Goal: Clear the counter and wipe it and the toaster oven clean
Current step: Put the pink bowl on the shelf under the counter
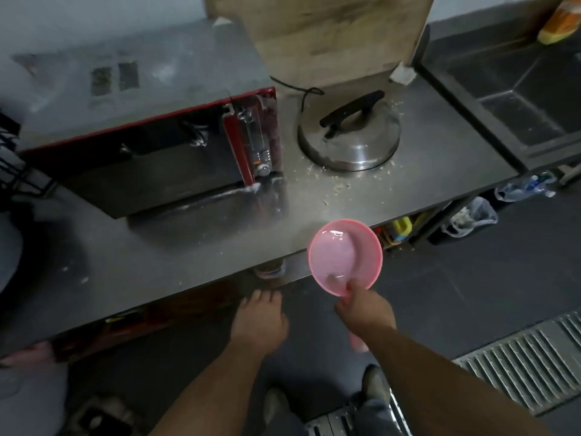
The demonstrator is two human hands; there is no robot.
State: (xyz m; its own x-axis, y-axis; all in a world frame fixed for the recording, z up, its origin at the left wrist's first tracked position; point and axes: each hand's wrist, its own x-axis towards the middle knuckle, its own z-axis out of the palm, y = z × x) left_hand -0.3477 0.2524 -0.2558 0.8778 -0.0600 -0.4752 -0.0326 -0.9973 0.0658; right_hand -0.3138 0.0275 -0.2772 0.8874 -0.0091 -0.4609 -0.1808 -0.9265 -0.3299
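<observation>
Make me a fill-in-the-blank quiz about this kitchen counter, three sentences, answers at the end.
1. The right hand holds a pink ____ by its handle.
2. The metal lid on the counter has a ____ handle.
3. The toaster oven stands to the ____ of the lid.

Missing words: scoop; black; left

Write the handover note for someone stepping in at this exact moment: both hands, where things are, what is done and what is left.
Right hand grips the pink scoop by its handle, at the counter front edge.
Left hand open, holding nothing, just below the counter edge.
Toaster oven at back left; metal lid beside it on the right.
Crumbs lie around the lid.
Left: remove the lid, wipe the counter and oven.
</observation>
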